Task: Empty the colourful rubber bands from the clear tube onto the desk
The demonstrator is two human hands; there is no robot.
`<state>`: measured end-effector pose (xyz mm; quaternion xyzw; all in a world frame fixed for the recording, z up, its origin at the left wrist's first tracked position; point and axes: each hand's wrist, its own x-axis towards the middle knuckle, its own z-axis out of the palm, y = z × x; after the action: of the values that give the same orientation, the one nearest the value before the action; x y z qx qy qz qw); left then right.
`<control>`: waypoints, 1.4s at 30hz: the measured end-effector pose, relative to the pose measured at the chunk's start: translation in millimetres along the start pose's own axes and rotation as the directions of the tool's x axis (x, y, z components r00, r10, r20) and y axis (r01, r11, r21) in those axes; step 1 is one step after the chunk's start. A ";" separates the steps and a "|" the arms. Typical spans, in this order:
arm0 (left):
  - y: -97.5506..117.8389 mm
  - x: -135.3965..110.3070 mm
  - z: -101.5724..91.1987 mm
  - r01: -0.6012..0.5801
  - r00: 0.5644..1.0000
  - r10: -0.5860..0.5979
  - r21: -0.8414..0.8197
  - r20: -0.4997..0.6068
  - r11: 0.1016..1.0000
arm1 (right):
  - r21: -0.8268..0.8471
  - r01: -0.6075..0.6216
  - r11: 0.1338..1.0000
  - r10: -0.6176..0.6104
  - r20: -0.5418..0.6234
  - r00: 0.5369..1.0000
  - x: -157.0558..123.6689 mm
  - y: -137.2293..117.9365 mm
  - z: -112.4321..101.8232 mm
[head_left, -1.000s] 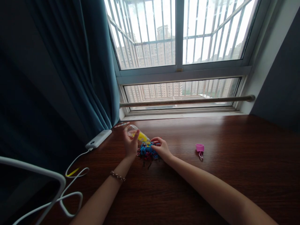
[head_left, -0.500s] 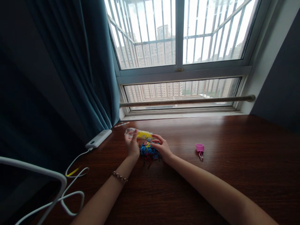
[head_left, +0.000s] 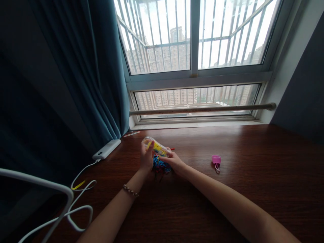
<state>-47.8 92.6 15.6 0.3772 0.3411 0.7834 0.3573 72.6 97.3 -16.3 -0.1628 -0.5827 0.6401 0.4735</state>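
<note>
A clear plastic bottle (head_left: 160, 147) with yellow on it is tilted, its right end lower. My left hand (head_left: 146, 157) is wrapped round its left part, thumb on the near side. My right hand (head_left: 176, 161) has its fingers closed at the bottle's lower right end; its fingertips are partly hidden there. Under the bottle, between both hands, lies a pile of small elastic bands (head_left: 162, 165), mostly blue with some red, black and yellow. A small red piece (head_left: 172, 149) shows just beyond my right fingers.
A pink cap with a loop (head_left: 216, 159) lies to the right on the brown wooden surface (head_left: 253, 189). At left are a white power bank (head_left: 106, 150), its white cable (head_left: 76, 202) and a blue curtain (head_left: 101, 84). A barred window (head_left: 193, 44) stands behind.
The bottle has shifted slightly right, and its right end has tipped down toward the pile. My right fingers have closed in at that end. The red piece now shows beyond them.
</note>
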 end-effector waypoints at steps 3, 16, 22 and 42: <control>0.0 8.2 -3.9 0.005 0.996 -0.009 -0.039 -0.087 0.999 | -0.153 0.077 0.985 -0.084 -0.037 0.996 3.2 3.3 -3.6; 18.3 20.4 -16.8 -0.403 0.887 0.459 0.419 -0.040 0.814 | -0.653 0.057 0.755 -0.239 -0.193 0.952 1.3 14.6 -11.5; 20.8 11.7 -10.6 -0.404 0.892 0.451 0.484 0.021 0.776 | -0.684 0.040 0.729 -0.228 -0.187 0.956 0.8 14.1 -12.5; 19.8 -0.6 -6.9 -0.355 0.934 0.327 0.511 0.147 0.783 | -0.609 0.081 0.789 -0.252 -0.200 0.947 -4.0 3.1 -5.0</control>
<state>-59.3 80.1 27.9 0.5356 0.4608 0.7005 0.1003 77.1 97.5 -21.7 -0.3360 -0.6953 0.3526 0.5285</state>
